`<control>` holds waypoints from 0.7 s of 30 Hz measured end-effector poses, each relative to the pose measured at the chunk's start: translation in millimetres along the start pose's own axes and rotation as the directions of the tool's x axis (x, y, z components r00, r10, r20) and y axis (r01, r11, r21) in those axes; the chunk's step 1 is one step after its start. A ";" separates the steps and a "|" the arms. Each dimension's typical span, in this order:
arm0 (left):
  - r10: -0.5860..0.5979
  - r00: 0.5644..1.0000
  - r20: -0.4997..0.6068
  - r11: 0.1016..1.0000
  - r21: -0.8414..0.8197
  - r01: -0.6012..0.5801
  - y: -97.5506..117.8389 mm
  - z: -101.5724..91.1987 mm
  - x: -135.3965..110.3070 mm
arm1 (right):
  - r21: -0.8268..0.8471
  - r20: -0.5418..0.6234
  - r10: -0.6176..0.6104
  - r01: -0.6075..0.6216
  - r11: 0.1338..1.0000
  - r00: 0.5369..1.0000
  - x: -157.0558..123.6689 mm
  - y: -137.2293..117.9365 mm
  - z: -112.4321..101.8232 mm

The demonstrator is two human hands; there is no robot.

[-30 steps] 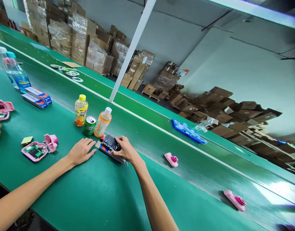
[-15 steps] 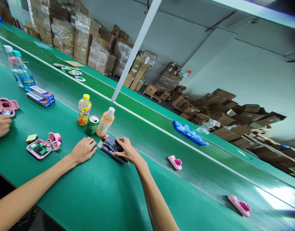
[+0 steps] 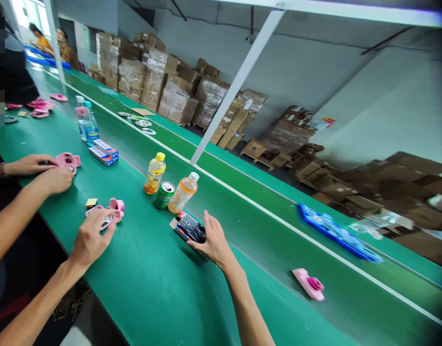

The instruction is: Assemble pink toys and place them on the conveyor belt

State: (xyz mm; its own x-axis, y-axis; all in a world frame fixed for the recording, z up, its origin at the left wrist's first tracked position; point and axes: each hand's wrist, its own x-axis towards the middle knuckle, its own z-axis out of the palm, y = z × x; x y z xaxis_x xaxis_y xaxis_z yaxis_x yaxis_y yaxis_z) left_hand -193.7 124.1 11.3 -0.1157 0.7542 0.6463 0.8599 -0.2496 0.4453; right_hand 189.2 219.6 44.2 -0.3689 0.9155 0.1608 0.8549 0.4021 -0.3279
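Note:
My right hand (image 3: 213, 240) rests curled on a black phone (image 3: 190, 227) that lies on a small flat box (image 3: 175, 223) on the green table (image 3: 159, 283). My left hand (image 3: 92, 237) has its fingers bent over an opened pink toy camera (image 3: 107, 213), touching its near edge. A small yellow pad (image 3: 91, 202) lies just beyond the toy. Whether the left fingers grip the toy is unclear.
A yellow-capped bottle (image 3: 154, 173), a green can (image 3: 164, 194) and an orange bottle (image 3: 182, 192) stand behind the phone. Pink camera shell (image 3: 309, 283) rides the belt; a blue tray (image 3: 337, 232) lies beyond. A co-worker's hands (image 3: 44, 172) hold another pink toy (image 3: 67, 160) at left. Stacked cartons line the back wall.
My left hand has left the spot beside the phone and moved left onto the pink toy camera. My head has turned left. The pink shell on the belt has moved along.

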 end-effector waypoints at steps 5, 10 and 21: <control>-0.263 0.965 0.008 0.951 0.173 0.257 -66.6 -21.2 -5.4 | 0.396 -0.181 -0.058 0.126 0.910 0.982 4.5 -84.8 26.7; -0.289 0.911 0.294 0.954 0.169 0.248 -103.9 -13.7 25.1 | 0.526 -0.027 -0.055 0.062 0.848 0.998 51.1 -198.2 106.1; -0.348 0.885 0.310 0.844 -0.306 0.440 21.0 18.8 -49.4 | 0.579 -0.056 0.214 -0.143 0.803 0.975 -76.0 -138.5 81.9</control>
State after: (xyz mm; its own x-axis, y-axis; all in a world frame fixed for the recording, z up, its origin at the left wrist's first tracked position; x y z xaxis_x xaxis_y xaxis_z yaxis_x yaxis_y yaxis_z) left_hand -160.6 93.0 -23.0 -0.2478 0.9424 0.2248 0.5230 -0.0653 0.8498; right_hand 69.0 95.7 1.2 -0.1559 0.9780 0.1388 0.5279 0.2013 -0.8251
